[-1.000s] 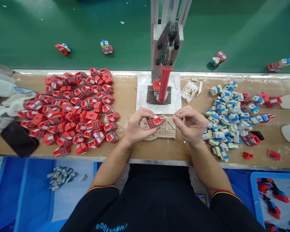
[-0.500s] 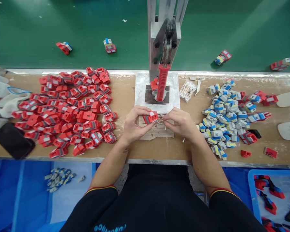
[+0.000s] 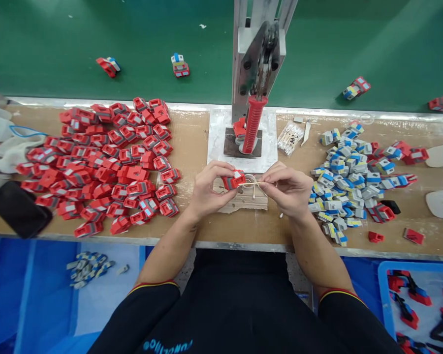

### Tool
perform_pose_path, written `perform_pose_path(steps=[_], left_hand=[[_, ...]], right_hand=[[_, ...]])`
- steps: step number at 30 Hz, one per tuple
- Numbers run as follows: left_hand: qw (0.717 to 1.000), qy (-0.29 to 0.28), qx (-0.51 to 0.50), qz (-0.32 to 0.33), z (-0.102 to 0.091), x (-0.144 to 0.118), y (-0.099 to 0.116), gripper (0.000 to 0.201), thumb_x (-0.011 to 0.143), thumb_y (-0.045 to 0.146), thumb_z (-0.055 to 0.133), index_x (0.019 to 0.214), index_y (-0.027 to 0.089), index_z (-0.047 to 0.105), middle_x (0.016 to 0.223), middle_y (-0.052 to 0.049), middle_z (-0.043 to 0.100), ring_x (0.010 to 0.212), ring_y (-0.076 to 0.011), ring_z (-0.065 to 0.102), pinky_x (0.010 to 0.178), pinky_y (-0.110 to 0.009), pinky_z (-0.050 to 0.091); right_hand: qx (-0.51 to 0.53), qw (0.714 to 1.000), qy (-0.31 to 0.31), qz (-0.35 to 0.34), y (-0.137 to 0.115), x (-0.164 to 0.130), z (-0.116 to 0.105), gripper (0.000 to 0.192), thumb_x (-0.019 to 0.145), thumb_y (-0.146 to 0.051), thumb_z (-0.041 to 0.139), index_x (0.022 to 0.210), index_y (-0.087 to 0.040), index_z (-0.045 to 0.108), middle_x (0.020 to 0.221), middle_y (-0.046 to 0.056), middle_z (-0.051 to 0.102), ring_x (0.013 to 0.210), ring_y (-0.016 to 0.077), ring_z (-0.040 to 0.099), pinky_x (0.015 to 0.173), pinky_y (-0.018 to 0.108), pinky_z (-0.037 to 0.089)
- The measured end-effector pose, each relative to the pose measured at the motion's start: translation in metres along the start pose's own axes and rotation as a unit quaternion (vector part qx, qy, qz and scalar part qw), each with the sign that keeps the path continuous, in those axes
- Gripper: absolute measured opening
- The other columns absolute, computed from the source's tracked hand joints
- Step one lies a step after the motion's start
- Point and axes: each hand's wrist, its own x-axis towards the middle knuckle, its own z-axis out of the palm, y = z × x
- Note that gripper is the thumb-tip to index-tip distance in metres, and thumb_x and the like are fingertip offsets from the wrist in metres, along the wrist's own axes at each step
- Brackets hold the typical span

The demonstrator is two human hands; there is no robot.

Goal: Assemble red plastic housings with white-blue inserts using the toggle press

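Observation:
My left hand [image 3: 207, 191] holds a small red and grey plastic part [image 3: 234, 180] over a scrap of cardboard [image 3: 243, 199] at the bench's middle. My right hand [image 3: 288, 188] pinches a thin wooden stick [image 3: 251, 183] whose tip points at that part. A small clear dish [image 3: 248, 178] sits just behind the stick. Behind both hands stands a hand press with a red ribbed handle [image 3: 252, 124] on a white base plate [image 3: 216, 142].
A large heap of red parts [image 3: 107, 162] lies to the left, a heap of grey, blue and yellow parts [image 3: 349, 177] to the right. A bundle of sticks [image 3: 288, 138] lies by the press. A black phone [image 3: 17, 209] rests far left. A green belt [image 3: 96, 39] carries assembled pieces.
My right hand dipped toward the clear dish half a second ago, then came back with the stick pointed at the red part. My left hand kept the part nearly still.

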Motion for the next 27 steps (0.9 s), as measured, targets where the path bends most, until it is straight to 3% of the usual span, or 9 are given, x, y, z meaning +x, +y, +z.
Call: perform_pose_path(steps=[4,9,27], left_hand=[[1.0,-0.001,0.003,-0.005,0.0005,0.0005,0.001,0.027,0.081,0.026,0.088,0.102,0.023,0.071,0.105,-0.006,0.075,0.096,-0.02,0.073,0.083,-0.035,0.061],[1.0,-0.003,0.006,0.002,0.0001,0.0012,0.0019,0.026,0.082,0.023,0.086,0.102,0.023,0.07,0.103,-0.006,0.075,0.094,-0.0195,0.073,0.082,-0.033,0.061],[1.0,0.021,-0.006,0.012,-0.0036,0.0019,0.0038,0.03,0.08,0.021,0.087,0.105,0.021,0.072,0.103,-0.005,0.075,0.094,-0.0184,0.074,0.085,-0.032,0.062]], right_hand=[[-0.016,1.0,-0.013,0.018,0.0028,-0.0019,-0.0001,0.013,0.089,-0.033,0.082,0.08,-0.026,0.075,0.071,0.002,0.077,0.065,0.0182,0.069,0.058,0.035,0.054],[-0.006,1.0,-0.021,0.011,0.0037,-0.0024,0.001,0.009,0.087,-0.023,0.083,0.082,-0.026,0.076,0.074,0.001,0.079,0.065,0.0173,0.069,0.058,0.033,0.053],[-0.011,1.0,0.008,0.002,0.0036,0.0023,-0.0074,0.009,0.087,-0.02,0.081,0.082,-0.025,0.076,0.073,0.0,0.078,0.062,0.0144,0.067,0.055,0.029,0.047]])
